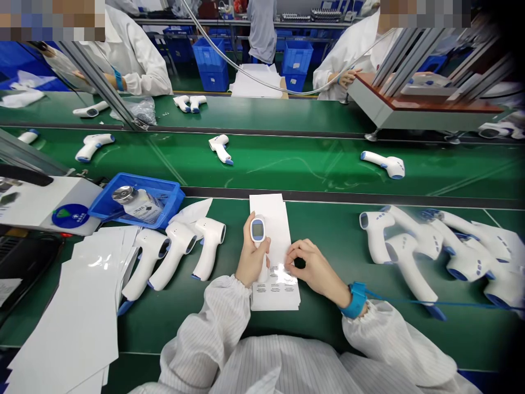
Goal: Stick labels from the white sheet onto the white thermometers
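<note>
While my left hand (249,253) is clasping the thermometer (258,229) lengthwise away from me, my right hand (315,268) is curling near its right (gripping anything? can't tell).

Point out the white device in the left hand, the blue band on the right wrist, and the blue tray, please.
White device (258,229): head view, on its small screen.
Blue band (355,302): head view, on its strap.
Blue tray (174,207): head view, on its right wall.
</note>
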Motion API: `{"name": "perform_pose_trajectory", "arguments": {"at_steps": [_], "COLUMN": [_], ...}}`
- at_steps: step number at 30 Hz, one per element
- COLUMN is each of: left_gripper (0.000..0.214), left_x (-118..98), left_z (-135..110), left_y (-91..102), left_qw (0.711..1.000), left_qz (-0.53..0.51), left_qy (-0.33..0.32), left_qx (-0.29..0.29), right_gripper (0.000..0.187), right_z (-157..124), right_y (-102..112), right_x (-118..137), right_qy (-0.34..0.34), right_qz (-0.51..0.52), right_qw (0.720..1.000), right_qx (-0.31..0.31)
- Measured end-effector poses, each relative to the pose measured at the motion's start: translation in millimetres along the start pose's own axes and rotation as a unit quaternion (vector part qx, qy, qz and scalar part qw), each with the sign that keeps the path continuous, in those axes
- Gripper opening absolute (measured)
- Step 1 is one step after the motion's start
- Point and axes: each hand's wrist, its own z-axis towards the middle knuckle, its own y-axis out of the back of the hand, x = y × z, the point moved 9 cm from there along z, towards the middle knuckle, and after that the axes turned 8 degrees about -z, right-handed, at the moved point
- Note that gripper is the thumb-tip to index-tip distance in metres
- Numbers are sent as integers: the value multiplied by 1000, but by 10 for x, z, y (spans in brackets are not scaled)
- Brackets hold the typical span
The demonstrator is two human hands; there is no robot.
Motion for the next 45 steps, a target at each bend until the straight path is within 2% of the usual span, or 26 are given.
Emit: {"name": "perform_pose_trajectory", "arguments": {"at_steps": [3, 5, 8, 10, 13, 17, 20, 30, 45], "left_gripper": [76, 76, 74, 72, 69, 75, 72, 72, 74], "left_x": [1, 19, 30, -23, -79, 29, 29, 15, 2], "left_z": [-11, -16, -19, -24, -38, -44, -49, -38, -44], "left_y": [-3, -16, -36, -26, -25, -80, -79, -79, -81], "left_qw": [1000, 1000, 999, 996, 992, 998, 999, 999, 1000], "left_qz": [13, 28, 54, 80, 102, 47, 29, 30, 22], "left_qy": [-1, 3, -4, -41, -78, -17, -7, -11, -11], "left_qx": [-9, -8, -4, -13, -14, 25, 19, 14, 16], "right_gripper": [16, 19, 19, 16, 11, 8, 6, 6, 8], "right_z": [-96, -175, -191, -66, 273, 618, 726, 830, 879], "right_y": [76, 89, 99, 148, 257, 352, 383, 440, 450], "right_x": [322, 479, 576, 586, 512, 431, 401, 392, 413], "right_qy": [94, 126, 103, 76, 45, 40, 42, 33, 33], "right_qz": [-56, -25, 116, 194, 219, 185, 181, 204, 190], "right_qw": [994, 987, 964, 950, 963, 981, 982, 977, 980], "right_qx": [26, 94, 214, 231, 152, 30, -12, -47, -46]}}
